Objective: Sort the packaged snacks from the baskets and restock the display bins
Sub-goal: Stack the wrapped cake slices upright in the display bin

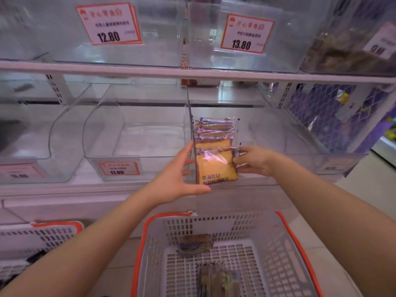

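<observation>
Snacks left to sort lie nearest the camera: a few dark packets on the floor of the grey basket with the orange rim, and a second basket at the lower left edge whose contents I cannot make out. Beyond them, both arms reach over the front edge of the lower shelf. The left hand is spread wide, its palm against the clear divider between two bins, holding nothing. The right hand pinches the right edge of the front toast packet, which stands at the front left corner of the clear bin, leaning on a row of like packets behind it. The likeliest slip, I judge, is the row toppling forward once the fingers let go, since the packets stand on edge with only the divider beside them; slick wrap would help them slide. Pushing the thin divider could also shift it sideways. The neighbouring bin is bare, so a stray packet might land under the wrong price tag. Farther up, the top-shelf bins look mostly unfilled.
</observation>
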Tool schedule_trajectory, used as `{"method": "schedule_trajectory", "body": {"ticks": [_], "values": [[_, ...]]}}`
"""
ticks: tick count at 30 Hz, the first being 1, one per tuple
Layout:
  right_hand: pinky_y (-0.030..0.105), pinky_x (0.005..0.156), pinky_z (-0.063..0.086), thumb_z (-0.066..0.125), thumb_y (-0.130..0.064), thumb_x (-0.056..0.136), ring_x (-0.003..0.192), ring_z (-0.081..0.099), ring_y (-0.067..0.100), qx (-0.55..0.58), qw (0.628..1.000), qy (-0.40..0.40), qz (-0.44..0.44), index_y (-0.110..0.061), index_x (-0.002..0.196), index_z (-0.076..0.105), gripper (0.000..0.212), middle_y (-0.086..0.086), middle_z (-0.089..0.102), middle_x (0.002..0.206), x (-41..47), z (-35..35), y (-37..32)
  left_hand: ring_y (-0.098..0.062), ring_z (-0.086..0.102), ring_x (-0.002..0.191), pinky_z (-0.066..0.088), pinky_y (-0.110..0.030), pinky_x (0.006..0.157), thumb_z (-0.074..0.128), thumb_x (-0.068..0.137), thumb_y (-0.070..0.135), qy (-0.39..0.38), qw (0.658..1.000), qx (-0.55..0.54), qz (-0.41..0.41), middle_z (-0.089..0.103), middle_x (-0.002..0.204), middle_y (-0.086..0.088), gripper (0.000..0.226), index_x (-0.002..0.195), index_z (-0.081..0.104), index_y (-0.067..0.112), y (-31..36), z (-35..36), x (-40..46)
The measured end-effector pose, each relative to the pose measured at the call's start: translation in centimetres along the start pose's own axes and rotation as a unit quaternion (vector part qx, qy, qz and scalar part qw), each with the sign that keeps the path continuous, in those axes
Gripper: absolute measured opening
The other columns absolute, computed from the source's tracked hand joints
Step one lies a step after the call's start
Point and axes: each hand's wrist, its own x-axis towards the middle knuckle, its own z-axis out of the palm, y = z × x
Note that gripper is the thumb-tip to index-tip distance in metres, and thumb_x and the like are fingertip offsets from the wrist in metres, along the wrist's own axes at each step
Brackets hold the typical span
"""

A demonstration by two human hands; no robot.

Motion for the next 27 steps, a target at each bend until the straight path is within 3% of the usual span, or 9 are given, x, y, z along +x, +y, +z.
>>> {"method": "schedule_trajectory", "body": {"ticks": [3, 5, 8, 10, 12, 14, 18, 21, 27], "values": [[0.040, 0.090, 0.048, 0.061, -0.013, 0.089, 0.091, 0.054, 0.022, -0.156, 0.985, 0.060, -0.036, -0.001, 0.115, 0.055, 0.030, 0.013, 0.053, 0.105, -1.7, -0.7, 0.2, -0.005, 0.043, 0.126, 0.041, -0.029, 0.102, 0.082, 0.064, 0.032, 0.037, 0.999, 0.017, -0.014, 0.035, 0.146, 0.012, 0.107, 0.148, 0.015, 0.031, -0.2, 0.5, -0.6], [0.029, 0.080, 0.042, 0.060, -0.021, 0.089, 0.089, 0.054, 0.017, -0.282, 0.931, 0.171, -0.153, -0.008, 0.113, 0.059, 0.027, 0.004, 0.056, 0.105, -3.8, -0.8, 0.8, -0.004, 0.047, 0.117, 0.044, -0.025, 0.094, 0.079, 0.061, 0.038, 0.080, 0.996, 0.001, -0.040, 0.036, 0.140, 0.015, 0.106, 0.147, 0.019, 0.024, -0.6, 1.4, -1.5], [0.021, 0.062, 0.039, 0.058, -0.017, 0.089, 0.059, 0.053, 0.003, -0.245, 0.864, 0.213, -0.386, -0.022, 0.091, 0.062, 0.007, -0.008, 0.062, 0.080, -8.9, -0.5, 3.0, -0.009, 0.049, 0.111, 0.047, -0.016, 0.078, 0.077, 0.071, 0.023, 0.111, 0.989, -0.026, -0.090, 0.040, 0.130, 0.009, 0.091, 0.144, 0.023, 0.018, -2.3, 3.0, -3.0], [0.010, 0.055, 0.040, 0.056, -0.016, 0.087, 0.051, 0.054, -0.001, -0.200, 0.869, 0.145, -0.428, -0.025, 0.083, 0.061, 0.011, -0.012, 0.061, 0.065, -11.5, -0.5, 5.8, -0.012, 0.051, 0.112, 0.050, -0.017, 0.075, 0.075, 0.075, 0.018, 0.083, 0.985, -0.053, -0.144, 0.042, 0.130, 0.005, 0.083, 0.143, 0.027, 0.015, -4.2, 4.2, -4.0], [0.006, 0.054, 0.039, 0.058, -0.013, 0.089, 0.050, 0.054, -0.006, -0.222, 0.901, 0.071, -0.367, -0.031, 0.081, 0.058, 0.020, -0.011, 0.062, 0.063, -12.2, 0.0, 9.1, -0.020, 0.054, 0.115, 0.049, -0.029, 0.088, 0.073, 0.078, 0.014, 0.038, 0.976, -0.047, -0.210, 0.048, 0.131, -0.005, 0.073, 0.139, 0.034, 0.008, -6.5, 5.6, -5.2], [0.016, 0.058, 0.043, 0.057, -0.013, 0.091, 0.053, 0.054, -0.004, -0.307, 0.915, -0.003, -0.261, -0.026, 0.082, 0.062, 0.016, -0.009, 0.062, 0.069, -11.0, 0.8, 12.5, -0.028, 0.056, 0.114, 0.045, -0.034, 0.096, 0.069, 0.082, 0.010, -0.002, 0.969, 0.015, -0.247, 0.056, 0.124, -0.015, 0.056, 0.131, 0.046, 0.000, -8.8, 7.3, -6.3], [0.032, 0.073, 0.046, 0.050, -0.013, 0.094, 0.074, 0.061, 0.023, -0.417, 0.895, -0.140, -0.071, 0.001, 0.087, 0.065, 0.021, 0.011, 0.061, 0.080, -7.3, 3.1, 18.9, -0.027, 0.060, 0.104, 0.044, -0.026, 0.084, 0.057, 0.090, 0.014, -0.077, 0.946, 0.114, -0.292, 0.063, 0.112, -0.017, 0.031, 0.118, 0.056, 0.001, -12.7, 10.7, -8.7], [0.039, 0.082, 0.048, 0.047, -0.021, 0.096, 0.088, 0.062, 0.035, -0.427, 0.893, -0.138, 0.021, 0.005, 0.090, 0.064, 0.031, 0.024, 0.064, 0.093, -5.0, 5.0, 23.2, -0.024, 0.059, 0.103, 0.044, -0.026, 0.083, 0.051, 0.094, 0.020, -0.129, 0.932, 0.159, -0.300, 0.062, 0.114, -0.012, 0.031, 0.121, 0.055, 0.005, -15.5, 13.1, -10.5], [0.028, 0.060, 0.034, 0.044, -0.024, 0.098, 0.056, 0.038, 0.015, -0.340, 0.912, -0.144, 0.179, -0.019, 0.061, 0.038, 0.038, 0.004, 0.040, 0.062, -1.2, 10.5, 32.1, -0.026, 0.056, 0.107, 0.046, -0.034, 0.090, 0.047, 0.095, 0.025, -0.224, 0.888, 0.224, -0.334, 0.060, 0.120, -0.010, 0.030, 0.119, 0.055, 0.010, -21.0, 16.9, -13.5]]}}
